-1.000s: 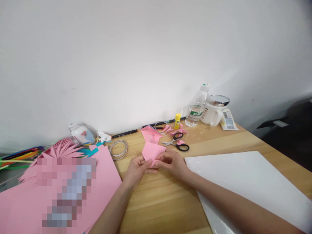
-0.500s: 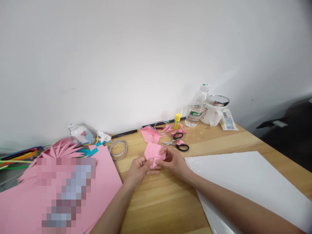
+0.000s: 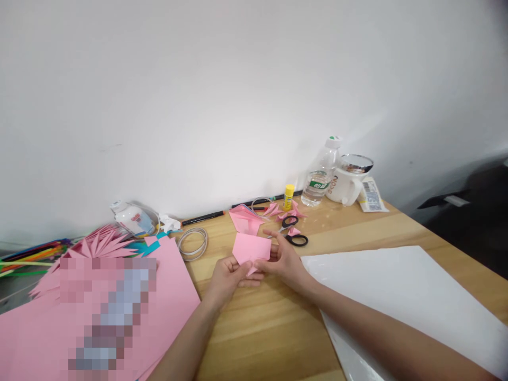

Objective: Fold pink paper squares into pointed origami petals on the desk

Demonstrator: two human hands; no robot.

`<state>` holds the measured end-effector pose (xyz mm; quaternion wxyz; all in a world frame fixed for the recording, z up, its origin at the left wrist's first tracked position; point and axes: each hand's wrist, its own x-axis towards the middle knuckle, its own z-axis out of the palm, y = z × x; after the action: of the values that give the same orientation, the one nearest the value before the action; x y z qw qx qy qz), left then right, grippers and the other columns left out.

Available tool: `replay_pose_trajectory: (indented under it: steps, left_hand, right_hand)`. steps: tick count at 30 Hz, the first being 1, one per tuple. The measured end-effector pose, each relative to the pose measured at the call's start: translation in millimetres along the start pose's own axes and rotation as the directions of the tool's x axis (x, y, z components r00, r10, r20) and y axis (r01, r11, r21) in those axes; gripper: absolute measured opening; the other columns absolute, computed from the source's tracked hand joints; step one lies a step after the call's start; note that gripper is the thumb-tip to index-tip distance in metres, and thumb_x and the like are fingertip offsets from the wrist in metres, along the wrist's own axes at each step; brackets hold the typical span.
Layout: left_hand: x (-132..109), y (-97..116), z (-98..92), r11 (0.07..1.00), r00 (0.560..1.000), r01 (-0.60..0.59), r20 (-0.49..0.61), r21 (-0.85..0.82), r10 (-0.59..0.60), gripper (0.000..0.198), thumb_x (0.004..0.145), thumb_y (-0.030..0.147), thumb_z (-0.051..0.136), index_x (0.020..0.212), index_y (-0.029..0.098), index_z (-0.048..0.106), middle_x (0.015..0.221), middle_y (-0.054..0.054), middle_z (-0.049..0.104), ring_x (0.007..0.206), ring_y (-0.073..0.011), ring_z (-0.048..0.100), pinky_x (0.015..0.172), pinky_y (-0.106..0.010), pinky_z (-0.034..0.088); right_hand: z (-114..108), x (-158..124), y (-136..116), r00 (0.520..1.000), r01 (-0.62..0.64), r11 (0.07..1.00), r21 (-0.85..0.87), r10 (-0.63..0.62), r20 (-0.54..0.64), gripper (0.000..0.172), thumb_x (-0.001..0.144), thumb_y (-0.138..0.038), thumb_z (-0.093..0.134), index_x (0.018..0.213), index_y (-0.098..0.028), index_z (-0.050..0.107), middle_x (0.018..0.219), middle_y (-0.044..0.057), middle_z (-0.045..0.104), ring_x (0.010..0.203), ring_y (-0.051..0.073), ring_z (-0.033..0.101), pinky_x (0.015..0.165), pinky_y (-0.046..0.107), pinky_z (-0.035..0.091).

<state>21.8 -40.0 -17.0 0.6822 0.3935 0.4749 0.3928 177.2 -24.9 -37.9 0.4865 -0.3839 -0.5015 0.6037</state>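
Note:
A small folded pink paper (image 3: 251, 248) is held above the wooden table between both hands. My left hand (image 3: 228, 278) pinches its lower left side, thumb in front and fingers behind. My right hand (image 3: 284, 264) grips the lower right side with the thumb near the bottom point, its index finger raised off the paper. Just beyond lies another folded pink paper (image 3: 246, 219). Black-handled scissors (image 3: 296, 239) rest beyond my right hand, their blades partly hidden by it. Small pink folded pieces (image 3: 273, 210) and a yellow glue stick (image 3: 289, 198) are behind them.
Large pink sheets (image 3: 174, 301) and a pink fan-like paper (image 3: 101, 244) lie left, near a white bottle (image 3: 137, 219). A tape roll (image 3: 192, 243) sits beside them. At back right are a water bottle (image 3: 317, 182) and white mug (image 3: 343, 188); a white board (image 3: 408, 296) lies right.
The held paper's front now looks like a plain flat panel, where creases and flaps showed before. My right index finger has lifted away from it and stretched out.

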Motion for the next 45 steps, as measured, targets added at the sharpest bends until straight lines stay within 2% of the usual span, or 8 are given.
replay_pose_trajectory:
  steps: [11,16,19,22,24,30,37,45]
  left_hand:
    - [0,-2,-2.5,1.0,0.998,-0.009,0.059,-0.013,0.01,0.034,0.062,0.035,0.071,0.082,0.008,0.067,0.075,-0.011,0.071,0.069,-0.0237,0.067,0.066,-0.035,0.053]
    - [1,-4,-5.2,1.0,0.998,-0.003,0.064,0.02,0.001,0.037,0.061,0.034,0.072,0.084,0.007,0.066,0.074,-0.013,0.071,0.065,-0.023,0.067,0.063,-0.034,0.054]
    - [0,-2,-7.2,0.997,0.995,0.02,0.099,0.071,-0.027,0.036,0.063,0.034,0.07,0.086,0.007,0.066,0.079,-0.015,0.071,0.068,-0.0237,0.067,0.062,-0.032,0.054]
    - [-3,2,-8.3,0.987,0.984,0.055,0.161,0.149,-0.08,0.033,0.065,0.034,0.068,0.084,0.007,0.067,0.079,-0.016,0.071,0.068,-0.0241,0.067,0.06,-0.032,0.054]
    - [-5,6,-8.3,0.976,0.975,0.076,0.19,0.203,-0.116,0.031,0.065,0.034,0.068,0.08,0.007,0.067,0.078,-0.016,0.071,0.067,-0.0236,0.067,0.059,-0.031,0.054]
    - [-8,11,-7.0,0.96,0.962,0.082,0.229,0.267,-0.146,0.03,0.067,0.034,0.067,0.078,0.006,0.067,0.079,-0.017,0.07,0.065,-0.0222,0.067,0.059,-0.03,0.054]
    - [-6,9,-5.3,0.973,0.984,0.112,0.115,0.202,-0.137,0.027,0.062,0.031,0.071,0.076,0.009,0.064,0.067,-0.013,0.071,0.06,-0.0212,0.067,0.055,-0.029,0.054]
    - [-6,9,-4.8,0.969,0.984,0.136,0.09,0.204,-0.157,0.028,0.06,0.031,0.073,0.074,0.008,0.063,0.067,-0.013,0.071,0.06,-0.0209,0.067,0.056,-0.029,0.054]
  right_hand:
    - [-1,1,0,1.0,-0.018,1.0,-0.017,0.018,0.01,0.064,0.059,-0.025,0.073,0.112,-0.018,0.037,0.091,0.006,0.064,0.081,0.019,0.062,0.069,0.033,0.052]
    - [-2,1,2,0.999,-0.052,0.998,-0.026,0.052,0.007,0.065,0.061,-0.027,0.071,0.115,-0.018,0.037,0.084,0.005,0.062,0.071,0.017,0.061,0.059,0.029,0.051]
    - [-5,3,0,1.0,-0.025,0.995,-0.096,0.027,0.017,0.062,0.062,-0.029,0.07,0.115,-0.017,0.042,0.083,0.003,0.06,0.068,0.016,0.059,0.057,0.027,0.049]
    - [-8,5,-6,0.994,0.035,0.974,-0.225,-0.011,0.105,0.038,0.062,-0.031,0.07,0.094,-0.013,0.058,0.083,0.003,0.059,0.071,0.015,0.055,0.06,0.023,0.045]
    - [-9,5,-10,0.986,0.018,0.967,-0.253,0.025,0.167,0.03,0.063,-0.033,0.069,0.084,-0.012,0.061,0.074,0.001,0.058,0.064,0.012,0.052,0.054,0.021,0.042]
    - [-12,5,-8,0.965,-0.026,0.973,-0.23,0.085,0.25,0.027,0.061,-0.034,0.07,0.074,-0.012,0.062,0.062,-0.002,0.054,0.053,0.009,0.044,0.046,0.018,0.033]
    - [-13,6,-4,0.963,-0.084,0.968,-0.238,0.14,0.228,0.026,0.064,-0.037,0.066,0.062,-0.012,0.059,0.053,-0.003,0.048,0.046,0.007,0.038,0.043,0.018,0.027]
    - [-11,6,-11,0.966,-0.082,0.968,-0.238,0.136,0.221,0.033,0.07,-0.04,0.061,0.055,-0.013,0.05,0.05,-0.005,0.039,0.046,0.006,0.03,0.043,0.018,0.022]
